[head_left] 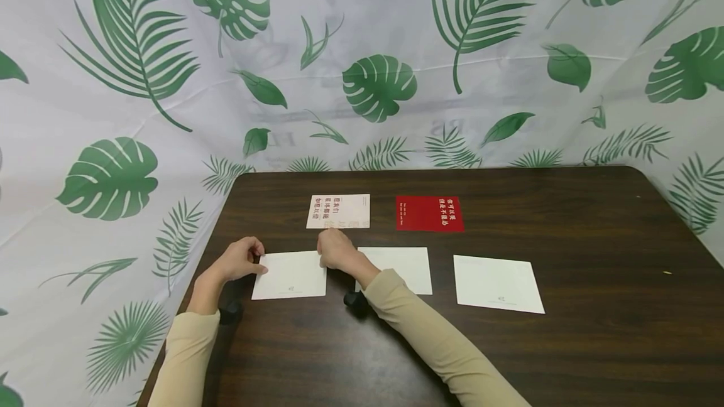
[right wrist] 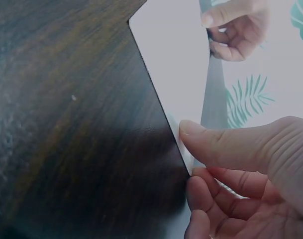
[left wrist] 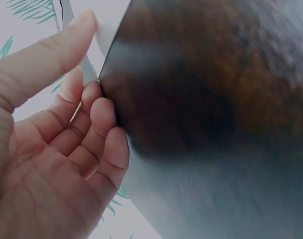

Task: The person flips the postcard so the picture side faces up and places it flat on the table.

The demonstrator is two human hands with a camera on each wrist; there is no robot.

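Note:
A blank-looking white postcard (head_left: 291, 276) with small print near its front edge lies at the left of the dark table. At its left edge is my left hand (head_left: 240, 259), thumb over the card and fingertips by the far corner. My right hand (head_left: 339, 250) holds the far right corner. In the right wrist view, the right thumb (right wrist: 193, 130) lies on the card's face with the fingers curled at its corner. The left wrist view shows the left thumb (left wrist: 79, 42) over the card, fingers bent beside its corner.
A second white card (head_left: 398, 269) lies partly under my right forearm, and a third white card (head_left: 499, 284) is farther right. Behind them sit a white card with red lettering (head_left: 359, 206) and a red card (head_left: 421, 213). A leaf-patterned curtain (head_left: 317, 93) borders the table (head_left: 611, 306).

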